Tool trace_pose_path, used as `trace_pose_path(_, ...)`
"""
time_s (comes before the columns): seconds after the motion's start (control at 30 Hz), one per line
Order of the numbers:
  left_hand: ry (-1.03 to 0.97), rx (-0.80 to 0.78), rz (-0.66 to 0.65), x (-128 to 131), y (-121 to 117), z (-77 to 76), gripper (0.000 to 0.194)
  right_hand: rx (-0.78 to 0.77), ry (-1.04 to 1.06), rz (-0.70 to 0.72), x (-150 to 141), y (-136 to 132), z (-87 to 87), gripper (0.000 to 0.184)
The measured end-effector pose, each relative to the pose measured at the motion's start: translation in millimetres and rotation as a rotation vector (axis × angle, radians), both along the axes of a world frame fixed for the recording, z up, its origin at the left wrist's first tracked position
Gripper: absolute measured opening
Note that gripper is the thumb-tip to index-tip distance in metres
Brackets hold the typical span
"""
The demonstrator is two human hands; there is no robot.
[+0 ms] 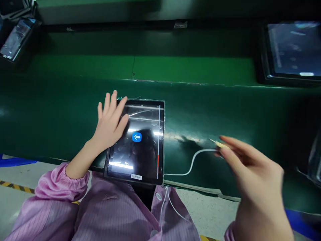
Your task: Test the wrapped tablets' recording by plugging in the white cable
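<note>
A tablet (pixel 146 150) with a dark screen lies on the green bench at its near edge, in front of my body. Its screen shows a blue microphone icon and a bar that is partly red. My left hand (pixel 107 125), fingers spread, rests over the tablet's upper left side. To the right of the tablet, my right hand (pixel 253 167) is closed in a pinch above the bench. Between its thumb and forefinger is a white cable (pixel 192 165), with a small pale yellow piece and a thin tip sticking out. The cable runs back to the tablet's lower right corner; white strands hang below.
The green bench top (pixel 82 90) stretches across the view, with a raised ledge behind. Another tablet (pixel 296 50) stands at the back right, and a wrapped device (pixel 18 38) at the back left. A dark object (pixel 315 160) is cut off at the right edge.
</note>
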State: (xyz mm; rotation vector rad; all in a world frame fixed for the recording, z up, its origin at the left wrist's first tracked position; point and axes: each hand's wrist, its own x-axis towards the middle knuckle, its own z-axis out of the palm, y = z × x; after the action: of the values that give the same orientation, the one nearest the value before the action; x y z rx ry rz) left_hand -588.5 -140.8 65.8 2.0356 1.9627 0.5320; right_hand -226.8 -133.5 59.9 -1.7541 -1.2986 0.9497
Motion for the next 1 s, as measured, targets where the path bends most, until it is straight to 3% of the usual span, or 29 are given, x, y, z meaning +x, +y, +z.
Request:
trace_pose_path(0.13,-0.246,-0.074,0.106,-21,-18,-11.4,0.068,0.034,0.135,0.374,-43,70,-11.5,0.031)
trace_pose_path(0.3,-0.446,-0.071,0.033,-22,-30,-27.4,0.065,0.111,0.23,0.57,-74,120,-31.5,0.03)
trace_pose_path(0.6,-0.564,-0.014,0.019,-18,-32,-42.7,0.065,0.08,0.195,0.596,-75,132,-41.9,0.037)
trace_pose_path(1.0,-0.663,-0.036,0.054,-24,-32,-36.7,0.058,0.231,0.034,0.762,-72,150,-39.2,0.032)
